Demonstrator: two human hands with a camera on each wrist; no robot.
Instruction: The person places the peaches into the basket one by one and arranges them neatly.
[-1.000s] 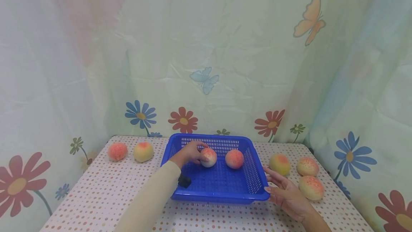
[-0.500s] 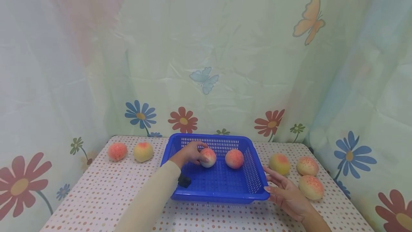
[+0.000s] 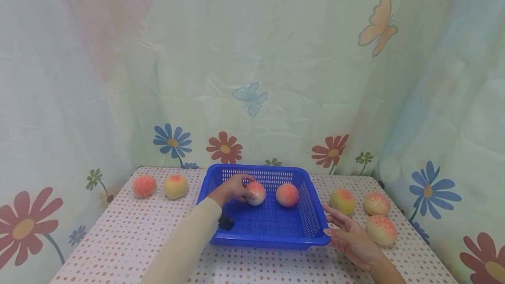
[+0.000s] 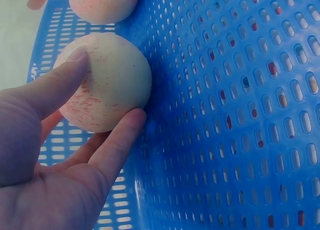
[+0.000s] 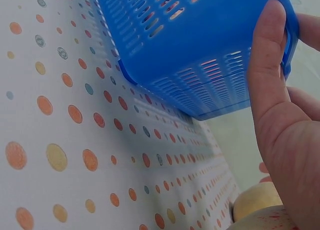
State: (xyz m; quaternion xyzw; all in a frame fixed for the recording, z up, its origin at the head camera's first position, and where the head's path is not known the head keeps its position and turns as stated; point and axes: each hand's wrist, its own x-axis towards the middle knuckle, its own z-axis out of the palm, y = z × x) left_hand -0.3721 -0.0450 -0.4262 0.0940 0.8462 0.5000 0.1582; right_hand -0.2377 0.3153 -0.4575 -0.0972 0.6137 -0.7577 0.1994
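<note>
My left hand (image 3: 236,187) is inside the blue plastic basket (image 3: 264,244), its fingers and thumb around a red-and-white peach (image 3: 257,193). The left wrist view shows the thumb on one side of this peach (image 4: 112,80) and fingertips under the other, close to the perforated basket floor (image 4: 240,115). Beside it in the basket lies a redder peach (image 3: 287,195). My right hand (image 3: 353,240) holds the basket's rim near its front right corner. In the right wrist view, the thumb (image 5: 267,65) presses the basket's outer wall while the other fingers are partly hidden behind the rim.
Two peaches, one red (image 3: 144,186) and one yellowish (image 3: 176,186), sit left of the basket on the dotted tablecloth (image 3: 130,236). Right of it are a yellow peach (image 3: 343,201) and two speckled ones, the nearer speckled peach (image 3: 382,229) close beside my right hand. A flowered curtain (image 3: 252,56) hangs behind.
</note>
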